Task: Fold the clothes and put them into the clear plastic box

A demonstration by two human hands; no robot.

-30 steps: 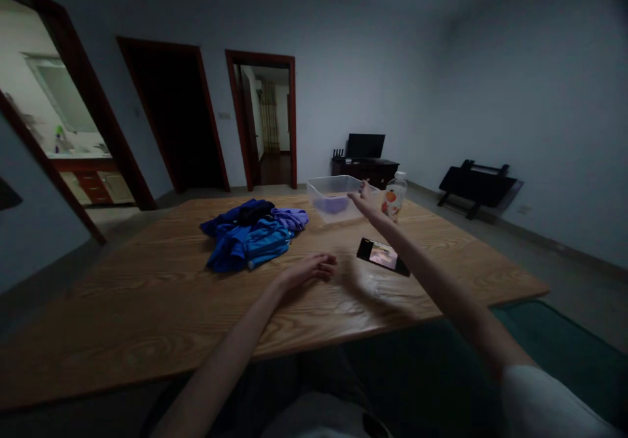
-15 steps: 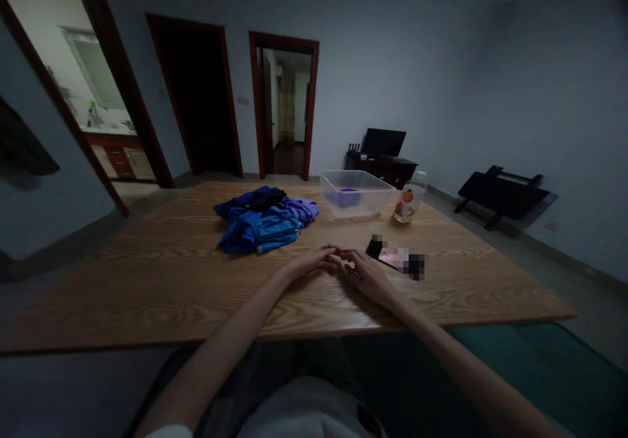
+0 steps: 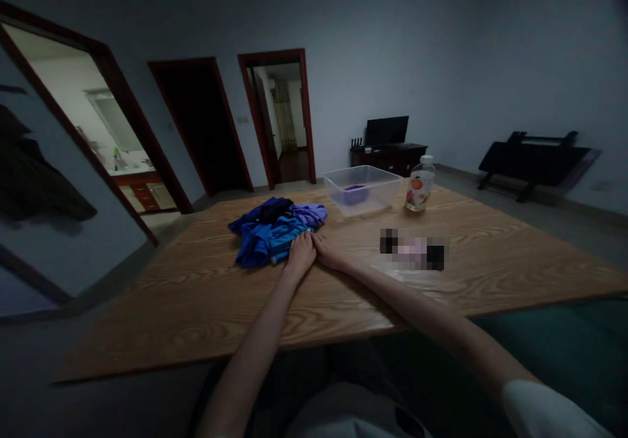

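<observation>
Two bare hands reach forward side by side, touching each other, at the near edge of a pile of clothes. The left hand (image 3: 300, 255) lies with fingers loosely extended against the blue cloth; the right hand (image 3: 328, 253) lies just beside it, fingers toward the pile, and whether either one grips the cloth cannot be told. The one pile of clothes (image 3: 275, 229), blue and purple, lies on a wooden table (image 3: 196, 294) with bold grain. Beyond it stand one clear plastic tub (image 3: 362, 189) with something purple inside and one bottle (image 3: 420, 193) just right of it. The room is dim, with grey walls and three doorways at the left.
</observation>
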